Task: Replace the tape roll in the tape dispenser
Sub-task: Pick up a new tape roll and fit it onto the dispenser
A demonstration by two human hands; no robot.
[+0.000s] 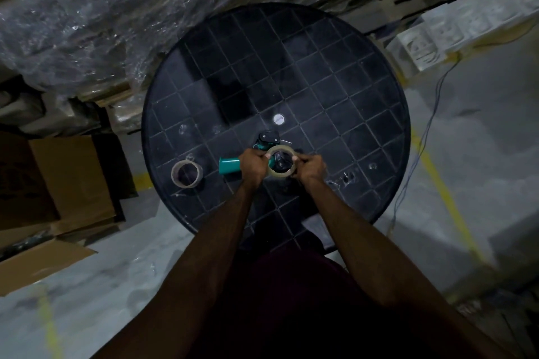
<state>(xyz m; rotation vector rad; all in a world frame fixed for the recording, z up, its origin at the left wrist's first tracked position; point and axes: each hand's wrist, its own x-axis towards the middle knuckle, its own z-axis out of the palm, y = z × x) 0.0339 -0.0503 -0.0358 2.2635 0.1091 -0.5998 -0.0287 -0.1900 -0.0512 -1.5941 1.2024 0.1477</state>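
A grey concrete floor [437, 131] with yellow lines fills the room around a round black worktop [335, 61] whose surface is ribbed into a grid of squares. Up and to the left, goods under clear plastic wrap [96, 9] crowd close to the worktop's rim. Brown cardboard boxes [58, 183] lie flattened and open on the floor at the left edge. White foam blocks [455, 26] stand at the upper right, and a thin cable [420, 131] trails down the floor beside the worktop's right side.

Both bare forearms reach up from the bottom of the view and cover part of the worktop's near half. Near the middle of the worktop lies the dispenser [268, 140], its teal handle [229, 165] pointing left and its dark head toward the centre. The left hand [252, 167] and right hand [310, 167] each pinch one side of a clear tape roll [281, 165], fingers closed on its rim, holding it flat over the dispenser's body so that dark hub parts show through the ring's hole. Whether the roll is seated on the hub or only held above it cannot be told; the hands hide much of the dispenser.

A second roll [186, 173], with a brown core, lies flat on the worktop left of the handle, apart from it. A small white disc [278, 119] sits at the worktop's centre, just beyond the dispenser. A small dark bit [348, 177] lies to the right of the right hand; what it is cannot be made out.
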